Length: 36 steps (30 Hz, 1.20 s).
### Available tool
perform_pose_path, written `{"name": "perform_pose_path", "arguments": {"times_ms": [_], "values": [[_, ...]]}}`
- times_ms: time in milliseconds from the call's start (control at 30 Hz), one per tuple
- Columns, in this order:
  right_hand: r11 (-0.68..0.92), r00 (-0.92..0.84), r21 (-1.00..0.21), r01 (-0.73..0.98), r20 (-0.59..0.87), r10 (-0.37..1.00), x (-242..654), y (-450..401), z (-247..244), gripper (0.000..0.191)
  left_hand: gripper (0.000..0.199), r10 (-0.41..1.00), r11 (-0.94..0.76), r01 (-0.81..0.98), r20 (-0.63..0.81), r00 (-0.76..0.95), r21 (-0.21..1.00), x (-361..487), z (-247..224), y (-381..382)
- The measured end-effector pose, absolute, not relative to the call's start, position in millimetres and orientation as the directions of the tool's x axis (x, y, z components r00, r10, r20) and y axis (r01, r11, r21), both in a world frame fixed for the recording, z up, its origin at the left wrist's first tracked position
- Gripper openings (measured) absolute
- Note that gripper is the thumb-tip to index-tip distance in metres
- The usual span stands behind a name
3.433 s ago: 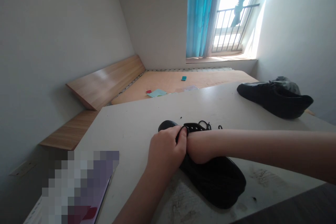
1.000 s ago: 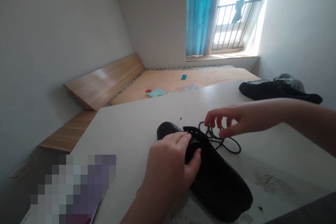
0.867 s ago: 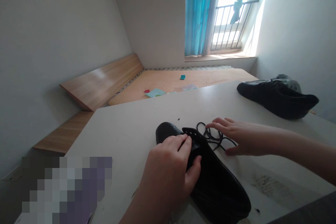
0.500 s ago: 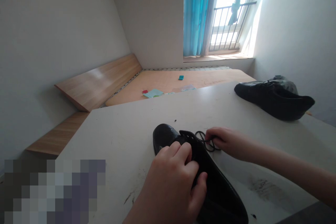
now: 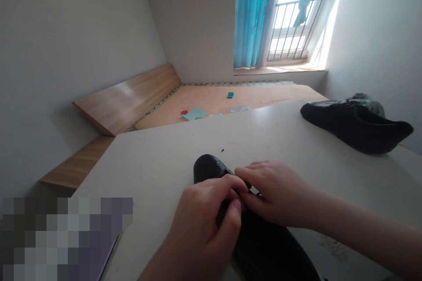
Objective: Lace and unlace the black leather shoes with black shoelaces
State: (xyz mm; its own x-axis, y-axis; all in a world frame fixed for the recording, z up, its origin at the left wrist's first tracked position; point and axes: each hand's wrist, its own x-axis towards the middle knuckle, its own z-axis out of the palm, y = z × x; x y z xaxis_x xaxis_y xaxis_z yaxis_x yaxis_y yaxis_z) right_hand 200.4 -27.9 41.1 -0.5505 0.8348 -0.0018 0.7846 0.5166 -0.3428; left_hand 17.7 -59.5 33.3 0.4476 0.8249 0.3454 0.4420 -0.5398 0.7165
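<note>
A black lace-up shoe (image 5: 270, 246) lies in front of me on the white table, its toe pointing away and slightly left. My left hand (image 5: 207, 215) grips it over the lacing area, fingers curled and thumb bent inward. From the other side, my right hand (image 5: 277, 191) meets it there, fingertips pinched at the eyelet flap. The black shoelace is almost wholly covered by my fingers. Both hands' fingertips touch or nearly touch each other. A second black shoe (image 5: 349, 127) rests on its own at the table's right side, toe to the left.
The white table (image 5: 158, 162) has dark smudges and a small black speck (image 5: 222, 150). Past its far edge is a bed with a peach mattress (image 5: 280, 92), carrying a pale green booklet (image 5: 195, 113) and small items. A wooden headboard (image 5: 132, 99) stands left.
My right hand has moved left from beside the shoe, where it held the loose shoelace, to the eyelets. My left fingers have shifted toward it. The view has tilted slightly.
</note>
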Motion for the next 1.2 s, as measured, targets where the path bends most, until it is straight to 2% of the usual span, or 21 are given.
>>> {"name": "perform_pose_path", "arguments": {"times_ms": [100, 167, 233, 300, 367, 433, 500, 533, 633, 700, 733, 800, 867, 933, 1033, 1133, 1200], "values": [[0.595, -0.629, -0.334, 0.731, 0.008, 0.777, 200, -32, 41, 0.008, 0.022, 0.915, -0.365, 0.276, 0.288, 0.282, 0.889, 15, 32, -53], [0.583, -0.622, -0.346, 0.736, -0.006, 0.783, 200, -37, 39, 0.009, 0.021, 0.946, -0.309, 0.261, 0.267, 0.184, 0.915, 14, 32, -50], [0.561, -0.601, -0.367, 0.742, 0.007, 0.799, 200, -43, 36, 0.011, 0.019, 0.938, -0.345, 0.406, 0.294, 0.185, 0.846, 13, 32, -49], [0.543, -0.583, -0.41, 0.733, 0.035, 0.812, 201, -50, 34, 0.01, 0.021, 0.892, -0.45, 0.535, 0.34, 0.297, 0.715, 13, 32, -50], [0.52, -0.567, -0.456, 0.722, 0.039, 0.822, 202, -54, 33, 0.009, 0.026, 0.836, -0.545, 0.537, 0.362, 0.413, 0.644, 13, 33, -52], [0.487, -0.569, -0.5, 0.716, -0.013, 0.822, 206, -54, 35, 0.011, 0.03, 0.803, -0.582, 0.498, 0.359, 0.475, 0.643, 14, 34, -53], [0.424, -0.598, -0.593, 0.685, -0.125, 0.792, 211, -48, 42, 0.022, 0.032, 0.779, -0.602, 0.465, 0.349, 0.52, 0.649, 13, 35, -53], [0.359, -0.612, -0.681, 0.638, -0.166, 0.773, 213, -42, 47, 0.028, 0.032, 0.766, -0.61, 0.445, 0.344, 0.544, 0.655, 12, 35, -52], [0.034, -0.557, -0.944, 0.328, -0.164, 0.814, 214, -23, 64, 0.042, 0.032, 0.747, -0.595, 0.383, 0.311, 0.588, 0.706, 10, 34, -49], [-0.121, -0.529, -0.987, 0.107, -0.16, 0.833, 209, -13, 74, 0.041, 0.03, 0.807, -0.492, 0.362, 0.259, 0.531, 0.792, 9, 31, -46], [-0.168, -0.566, -0.985, 0.05, -0.166, 0.807, 206, -10, 77, 0.038, 0.028, 0.851, -0.417, 0.335, 0.234, 0.47, 0.845, 8, 29, -45], [-0.215, -0.678, -0.977, 0.006, -0.162, 0.717, 198, -7, 80, 0.025, 0.021, 0.923, -0.269, 0.211, 0.188, 0.337, 0.94, 9, 24, -41], [-0.215, -0.718, -0.977, -0.002, -0.148, 0.68, 191, -6, 78, 0.011, 0.019, 0.945, -0.162, 0.027, 0.148, 0.291, 0.986, 12, 20, -39], [-0.209, -0.729, -0.978, -0.014, -0.133, 0.671, 187, -6, 71, 0.007, 0.027, 0.944, -0.056, -0.116, 0.091, 0.319, 0.992, 16, 17, -38], [-0.193, -0.765, -0.98, -0.04, -0.095, 0.637, 187, -5, 60, 0.011, 0.037, 0.942, 0.097, -0.243, -0.01, 0.337, 0.965, 20, 15, -38], [-0.107, -0.75, -0.993, -0.05, -0.034, 0.66, 190, -4, 53, 0.017, 0.03, 0.96, 0.2, -0.367, -0.105, 0.261, 0.909, 21, 13, -38], [-0.056, -0.722, -0.998, -0.03, -0.017, 0.692, 193, -2, 52, 0.02, 0.02, 0.98, 0.191, -0.474, -0.137, 0.146, 0.86, 19, 15, -35]]}}
